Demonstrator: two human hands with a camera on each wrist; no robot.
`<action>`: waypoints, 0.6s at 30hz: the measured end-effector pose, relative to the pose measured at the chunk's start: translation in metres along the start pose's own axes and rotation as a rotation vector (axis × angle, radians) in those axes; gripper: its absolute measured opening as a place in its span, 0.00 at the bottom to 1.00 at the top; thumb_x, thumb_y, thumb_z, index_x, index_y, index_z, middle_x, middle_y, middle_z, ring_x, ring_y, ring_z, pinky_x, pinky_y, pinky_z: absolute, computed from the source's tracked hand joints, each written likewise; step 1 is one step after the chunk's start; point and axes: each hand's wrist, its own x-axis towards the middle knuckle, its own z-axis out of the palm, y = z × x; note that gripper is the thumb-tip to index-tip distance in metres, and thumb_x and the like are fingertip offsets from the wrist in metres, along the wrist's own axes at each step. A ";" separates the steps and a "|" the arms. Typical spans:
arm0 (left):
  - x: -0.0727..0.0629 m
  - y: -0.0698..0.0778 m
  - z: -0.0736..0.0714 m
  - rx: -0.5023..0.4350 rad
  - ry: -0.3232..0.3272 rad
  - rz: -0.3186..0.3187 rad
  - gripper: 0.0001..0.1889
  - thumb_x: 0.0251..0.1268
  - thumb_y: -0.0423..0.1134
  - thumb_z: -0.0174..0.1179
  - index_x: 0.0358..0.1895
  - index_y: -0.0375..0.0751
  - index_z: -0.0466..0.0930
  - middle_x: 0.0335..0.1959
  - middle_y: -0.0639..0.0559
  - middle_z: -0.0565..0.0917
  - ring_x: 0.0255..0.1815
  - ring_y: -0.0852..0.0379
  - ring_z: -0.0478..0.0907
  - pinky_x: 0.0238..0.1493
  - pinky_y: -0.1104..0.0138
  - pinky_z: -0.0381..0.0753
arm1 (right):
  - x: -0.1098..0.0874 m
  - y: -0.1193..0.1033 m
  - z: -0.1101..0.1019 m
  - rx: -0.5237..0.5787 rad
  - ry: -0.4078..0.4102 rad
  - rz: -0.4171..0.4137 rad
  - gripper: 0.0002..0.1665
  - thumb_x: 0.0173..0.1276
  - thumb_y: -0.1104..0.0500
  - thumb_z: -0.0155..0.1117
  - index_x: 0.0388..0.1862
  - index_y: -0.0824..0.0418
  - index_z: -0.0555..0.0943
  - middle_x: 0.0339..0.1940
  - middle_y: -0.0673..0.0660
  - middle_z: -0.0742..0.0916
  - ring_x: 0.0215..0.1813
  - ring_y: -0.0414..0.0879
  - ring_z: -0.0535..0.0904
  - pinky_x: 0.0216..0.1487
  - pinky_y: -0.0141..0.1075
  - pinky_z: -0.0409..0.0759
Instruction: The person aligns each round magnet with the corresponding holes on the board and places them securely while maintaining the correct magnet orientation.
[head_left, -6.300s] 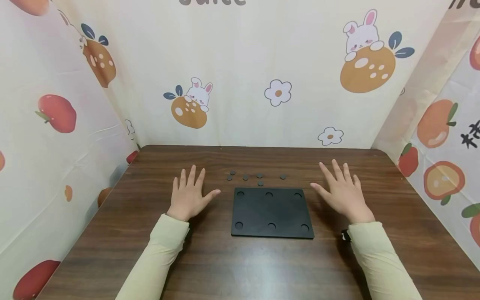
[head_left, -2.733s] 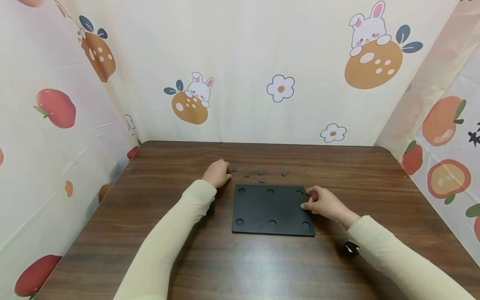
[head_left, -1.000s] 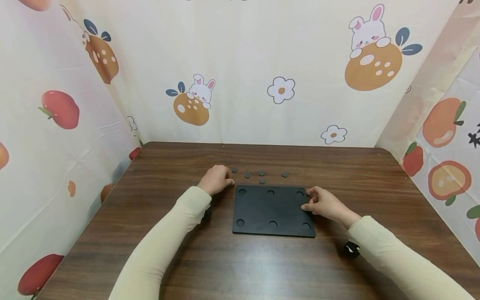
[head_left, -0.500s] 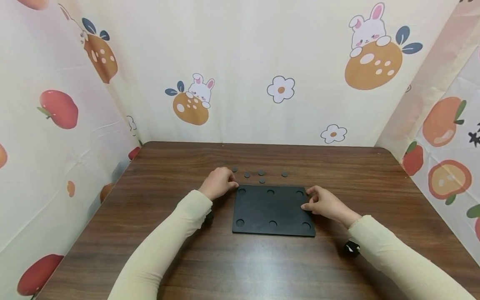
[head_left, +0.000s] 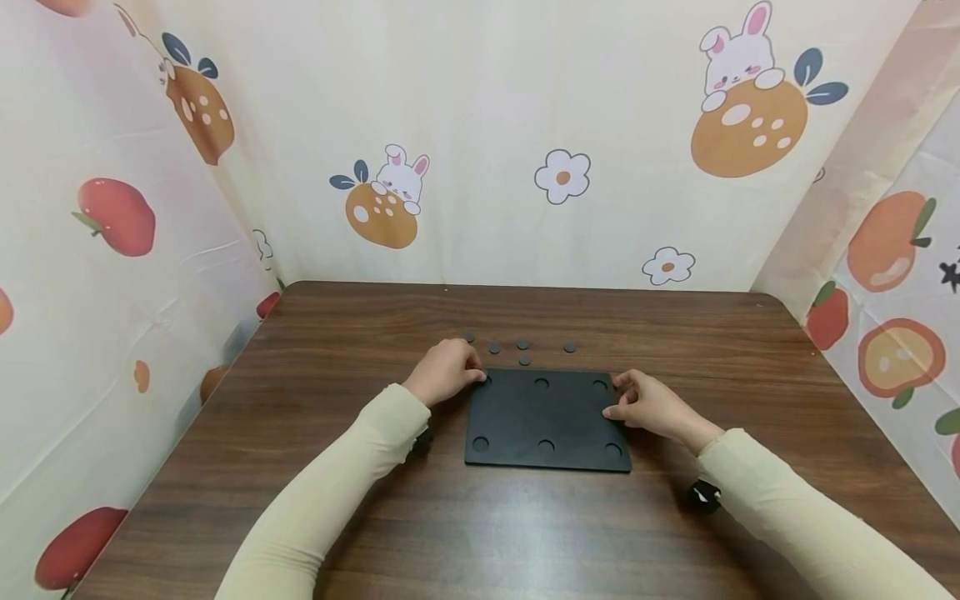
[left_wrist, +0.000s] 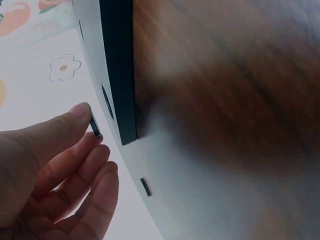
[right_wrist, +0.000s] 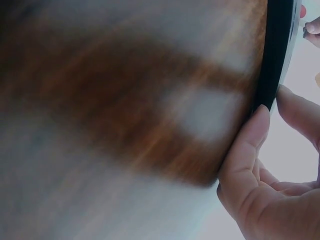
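Note:
My left hand [head_left: 444, 371] pinches a small black disc [left_wrist: 95, 127] between thumb and forefinger, as the left wrist view shows. The disc is above the far left round recess of a flat black rectangular plate [head_left: 547, 417], apart from its surface. In the head view the fingers hide the held disc and part of that recess. My right hand [head_left: 656, 408] grips the plate's right edge, thumb on top and fingers against the side. Round recesses [head_left: 546, 446] line the plate's far and near edges, and those in plain view hold no disc.
Several more black discs [head_left: 522, 344] lie loose on the brown wooden table [head_left: 510, 533], just beyond the plate. One disc [head_left: 570, 347] sits apart toward the right. Printed curtains [head_left: 480, 167] enclose the table's back and sides.
My left hand picked up the leftmost near disc and has moved right and nearer, to the plate's far left corner. My right hand came to the plate's right edge earlier and stays there.

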 end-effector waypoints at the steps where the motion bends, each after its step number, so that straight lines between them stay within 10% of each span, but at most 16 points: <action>1: 0.000 0.001 0.001 0.001 -0.002 0.004 0.06 0.62 0.42 0.68 0.36 0.45 0.89 0.34 0.54 0.87 0.32 0.60 0.79 0.37 0.66 0.80 | 0.000 0.000 0.000 0.000 0.000 -0.001 0.38 0.65 0.57 0.70 0.66 0.72 0.64 0.34 0.58 0.77 0.34 0.46 0.76 0.45 0.41 0.84; 18: -0.002 0.005 0.007 0.023 -0.019 0.048 0.04 0.61 0.40 0.68 0.34 0.44 0.88 0.32 0.54 0.86 0.29 0.61 0.78 0.35 0.66 0.79 | 0.002 0.003 0.000 -0.007 0.002 0.000 0.38 0.65 0.56 0.70 0.67 0.71 0.64 0.33 0.57 0.77 0.34 0.46 0.76 0.44 0.40 0.84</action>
